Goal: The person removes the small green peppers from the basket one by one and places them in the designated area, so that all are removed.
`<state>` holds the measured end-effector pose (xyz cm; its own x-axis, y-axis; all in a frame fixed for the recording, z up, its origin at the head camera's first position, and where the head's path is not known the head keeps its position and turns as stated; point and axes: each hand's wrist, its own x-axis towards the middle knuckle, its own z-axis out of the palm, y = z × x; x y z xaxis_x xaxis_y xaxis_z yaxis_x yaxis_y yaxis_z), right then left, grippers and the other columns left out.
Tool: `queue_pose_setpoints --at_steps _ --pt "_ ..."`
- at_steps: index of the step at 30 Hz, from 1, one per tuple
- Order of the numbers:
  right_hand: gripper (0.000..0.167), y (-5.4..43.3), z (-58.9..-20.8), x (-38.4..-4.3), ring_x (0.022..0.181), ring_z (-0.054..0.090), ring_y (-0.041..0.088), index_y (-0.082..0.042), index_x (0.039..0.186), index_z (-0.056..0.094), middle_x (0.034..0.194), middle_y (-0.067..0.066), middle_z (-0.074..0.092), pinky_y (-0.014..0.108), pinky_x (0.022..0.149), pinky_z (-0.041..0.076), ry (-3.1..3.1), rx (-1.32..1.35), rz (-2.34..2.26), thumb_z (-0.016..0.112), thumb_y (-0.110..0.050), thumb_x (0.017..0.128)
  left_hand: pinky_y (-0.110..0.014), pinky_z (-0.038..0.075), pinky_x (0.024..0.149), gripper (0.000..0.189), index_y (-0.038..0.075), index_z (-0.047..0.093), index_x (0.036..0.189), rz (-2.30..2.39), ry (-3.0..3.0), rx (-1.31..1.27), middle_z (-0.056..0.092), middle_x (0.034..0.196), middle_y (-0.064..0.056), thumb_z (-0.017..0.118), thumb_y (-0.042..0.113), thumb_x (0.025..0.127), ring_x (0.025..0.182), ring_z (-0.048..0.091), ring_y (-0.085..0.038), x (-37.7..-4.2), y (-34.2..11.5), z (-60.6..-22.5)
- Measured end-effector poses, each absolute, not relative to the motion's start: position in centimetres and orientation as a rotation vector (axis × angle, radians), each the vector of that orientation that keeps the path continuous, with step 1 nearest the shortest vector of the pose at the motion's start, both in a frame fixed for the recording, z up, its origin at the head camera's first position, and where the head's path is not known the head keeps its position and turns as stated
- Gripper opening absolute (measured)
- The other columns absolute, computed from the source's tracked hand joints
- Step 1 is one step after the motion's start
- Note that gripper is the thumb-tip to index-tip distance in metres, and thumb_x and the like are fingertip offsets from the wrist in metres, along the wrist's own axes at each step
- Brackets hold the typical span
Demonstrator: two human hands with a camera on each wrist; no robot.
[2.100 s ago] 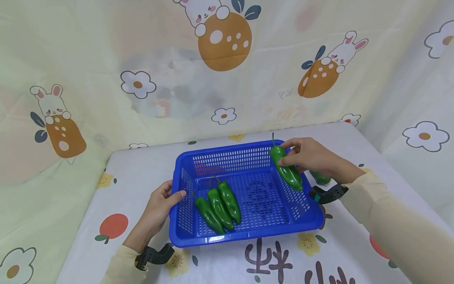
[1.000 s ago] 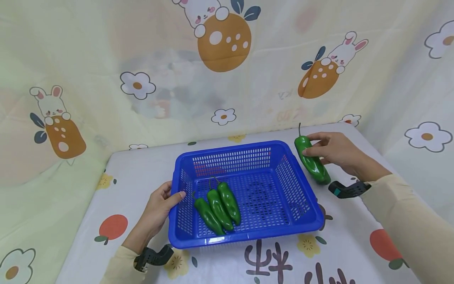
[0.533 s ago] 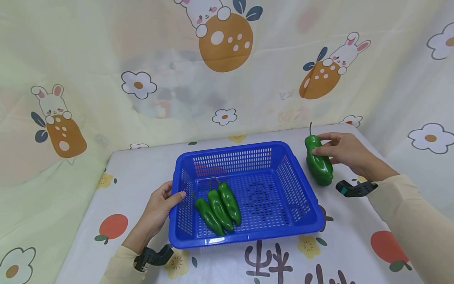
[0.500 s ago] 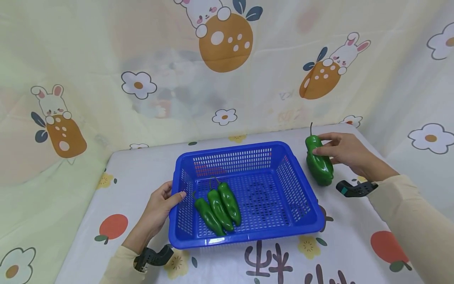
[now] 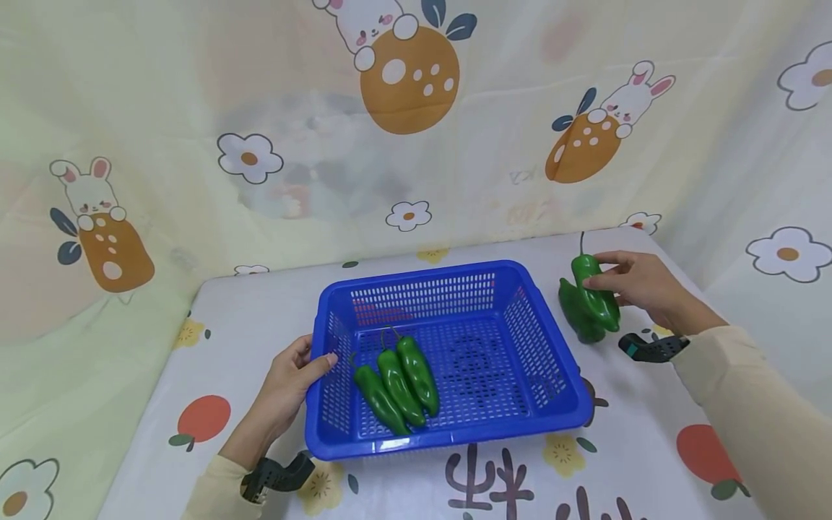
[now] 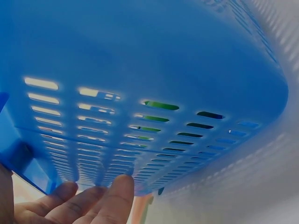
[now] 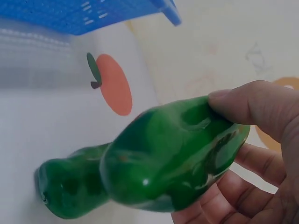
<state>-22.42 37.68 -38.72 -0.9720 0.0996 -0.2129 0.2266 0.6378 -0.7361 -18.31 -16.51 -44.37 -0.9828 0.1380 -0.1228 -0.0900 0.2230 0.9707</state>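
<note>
My right hand (image 5: 650,289) pinches a green pepper (image 5: 596,292) by its upper part, thumb on one side and fingers on the other, stem pointing up. Behind it, partly covered, a second green pepper (image 5: 575,312) lies on the table right of the basket; the right wrist view shows that lying pepper (image 7: 74,182) beyond the held pepper (image 7: 173,154). My left hand (image 5: 292,379) grips the left rim of a blue plastic basket (image 5: 448,437), thumb over the edge and fingers (image 6: 119,198) against the outer wall. Three green peppers (image 5: 399,386) lie side by side in the basket's left part.
A patterned cloth (image 5: 253,310) with fruit and flower prints covers the table. Behind it hangs a pale curtain (image 5: 312,217) with rabbit prints, continuing along both sides. The basket fills the table's middle.
My right hand has carried its pepper from over the basket's right side out to the right, above the lying pepper, and turned it slightly. The left hand and the basket have stayed nearly in place.
</note>
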Motion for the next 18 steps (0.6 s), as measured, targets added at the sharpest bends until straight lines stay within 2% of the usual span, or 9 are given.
queue_pose_setpoints --at_steps 7,13,18 --pt "0.084 39.0 -39.5 -23.1 0.110 0.064 0.034 0.002 0.161 0.030 0.137 0.031 0.052 0.049 0.094 0.059 2.706 0.296 -1.245 0.068 -0.042 0.100 -0.041 0.062 0.091 0.051 0.004 0.050 0.147 1.856 2.296 0.038 0.067 0.130 -0.022 0.068 0.021 0.102 0.109 0.072 -0.031 -18.4 -16.5 -44.4" --pt "0.084 40.0 -40.0 -23.5 0.113 0.062 0.037 0.004 0.161 0.027 0.141 0.034 0.049 0.055 0.099 0.055 2.695 0.319 -1.239 0.066 -0.040 0.101 -0.040 0.063 0.087 0.050 0.002 0.049 0.147 1.861 2.288 0.047 0.067 0.128 -0.024 0.066 0.018 0.103 0.107 0.073 -0.031 -18.6 -16.6 -44.6" --pt "0.082 40.6 -40.6 -23.3 0.109 0.065 0.034 0.005 0.161 0.026 0.142 0.036 0.048 0.045 0.092 0.058 2.684 0.319 -1.219 0.065 -0.037 0.103 -0.039 0.063 0.088 0.050 0.002 0.049 0.147 1.860 2.293 0.045 0.068 0.128 -0.024 0.066 0.017 0.103 0.107 0.073 -0.031 -18.6 -16.6 -44.6"
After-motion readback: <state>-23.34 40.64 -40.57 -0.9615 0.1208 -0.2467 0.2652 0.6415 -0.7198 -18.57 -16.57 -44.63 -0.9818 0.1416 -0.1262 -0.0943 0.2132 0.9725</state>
